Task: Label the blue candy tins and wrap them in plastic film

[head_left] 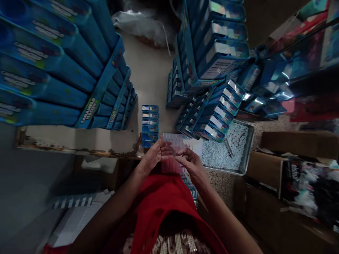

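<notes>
My right hand (190, 161) is closed, thumb and fingertips pinched on the edge of a small translucent piece (171, 149), which looks like a clear sticker. Facing it, my left hand (155, 153) has its fingers stretched out along the other side of that piece. Below the hands lies a pale sheet (172, 139) ruled into strips, its lower part tinted red by my apron. A short row of small blue boxes (150, 123) stands just beyond my left hand, several with shiny stickers on their ends.
Tall stacks of blue boxes (87, 74) rise on the left, with more stacks (212, 67) on the right. A metal tray (250, 144) of small pale pieces holds a pen-like tool (228, 148). Plastic bags (143, 23) lie at the back; cardboard boxes (265, 169) stand right.
</notes>
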`<state>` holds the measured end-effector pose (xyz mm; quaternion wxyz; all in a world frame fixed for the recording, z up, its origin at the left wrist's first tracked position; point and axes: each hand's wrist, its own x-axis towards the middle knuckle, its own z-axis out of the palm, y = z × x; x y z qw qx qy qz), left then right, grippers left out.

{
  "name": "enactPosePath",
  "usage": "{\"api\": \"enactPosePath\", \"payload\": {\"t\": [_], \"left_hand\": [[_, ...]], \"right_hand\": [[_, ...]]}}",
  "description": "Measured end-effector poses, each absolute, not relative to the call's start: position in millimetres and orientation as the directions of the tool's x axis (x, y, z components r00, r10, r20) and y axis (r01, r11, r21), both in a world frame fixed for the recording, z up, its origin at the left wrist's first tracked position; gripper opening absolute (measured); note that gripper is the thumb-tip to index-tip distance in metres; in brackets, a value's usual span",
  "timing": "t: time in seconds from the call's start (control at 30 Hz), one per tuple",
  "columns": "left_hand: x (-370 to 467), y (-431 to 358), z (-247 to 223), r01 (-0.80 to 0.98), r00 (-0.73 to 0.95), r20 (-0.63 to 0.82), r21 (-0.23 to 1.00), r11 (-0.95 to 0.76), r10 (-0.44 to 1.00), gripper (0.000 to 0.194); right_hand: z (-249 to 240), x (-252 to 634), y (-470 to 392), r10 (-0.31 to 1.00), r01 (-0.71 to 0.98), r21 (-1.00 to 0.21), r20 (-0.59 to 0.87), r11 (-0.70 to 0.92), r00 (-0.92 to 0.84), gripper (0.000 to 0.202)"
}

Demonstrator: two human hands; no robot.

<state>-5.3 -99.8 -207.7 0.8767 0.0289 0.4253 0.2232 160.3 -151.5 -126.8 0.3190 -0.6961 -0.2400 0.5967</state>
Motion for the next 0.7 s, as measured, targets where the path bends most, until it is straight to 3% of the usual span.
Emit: {"api": "enactPosePath", "payload": {"t": [0.13, 0.27, 0.33, 0.43, 0.53, 0.7], "left_hand": [[-24, -104, -200, -0.430, 0.476, -0.719, 0.311, 0.847, 0.506, 0.045], [-39, -101, -194, -0.441, 0.245, -0.773, 0.448, 0.778, 0.584, 0.038], [-48, -93, -195, -0.364, 0.081, -0.745, 0.596, 0.716, 0.662, 0.034], [-62, -74, -207, -0.064, -0.197, -0.569, 0.820, 0.569, 0.798, 0.025], [-73, -59, -229, 0.141, -0.367, -0.440, 0.845, 0.516, 0.820, 0.024], [-74, -55, -258, 0.045, -0.367, -0.509, 0.827, 0.561, 0.779, 0.029]], "right_hand": [[-126, 148, -139, 0.681, -0.002, -0.690, -0.715, -0.724, 0.155, 0.032], [-146, 135, -124, 0.721, 0.072, -0.720, -0.677, -0.690, 0.147, 0.032], [-162, 123, -109, 0.759, 0.148, -0.745, -0.632, -0.651, 0.157, 0.032], [-184, 101, -77, 0.839, 0.309, -0.780, -0.519, -0.544, 0.165, 0.032], [-201, 82, -47, 0.870, 0.514, -0.707, -0.452, -0.485, 0.199, 0.028], [-216, 72, -28, 0.880, 0.711, -0.553, -0.428, -0.434, 0.205, 0.024]]}}
